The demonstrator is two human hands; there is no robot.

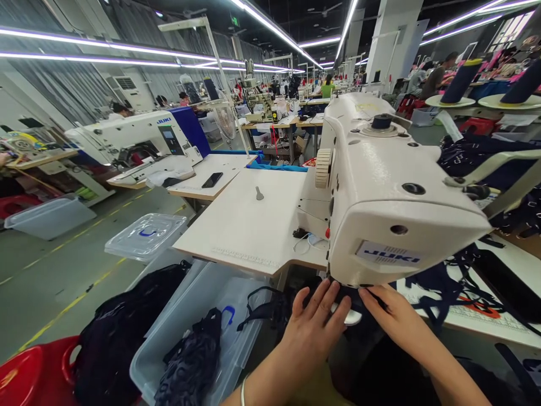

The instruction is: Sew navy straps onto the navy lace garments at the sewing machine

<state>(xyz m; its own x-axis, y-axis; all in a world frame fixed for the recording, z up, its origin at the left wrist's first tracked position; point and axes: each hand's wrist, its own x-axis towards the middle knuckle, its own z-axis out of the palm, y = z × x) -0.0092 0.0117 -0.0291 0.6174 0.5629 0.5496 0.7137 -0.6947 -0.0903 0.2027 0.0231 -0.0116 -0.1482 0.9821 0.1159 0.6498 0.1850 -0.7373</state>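
Under the head of a white JUKI sewing machine (409, 237), both my hands are at a dark navy garment (353, 294). My left hand (315, 324) rests on it with fingers stretched out and apart, beside the small white curved arm end (353, 318) of the machine. My right hand (391, 310) pinches the cloth on the other side, its fingertips close to the machine's underside. The needle area is hidden behind the machine head. Thin dark straps (260, 307) of the garment hang off to the left of my left hand.
A clear plastic bin (143, 361) with dark garments stands low at left, beside a red tub (29, 375). The white table (236, 225) holds a small grey metal piece (259, 194); a phone (212, 180) lies further back. Dark straps (443, 287) lie at right.
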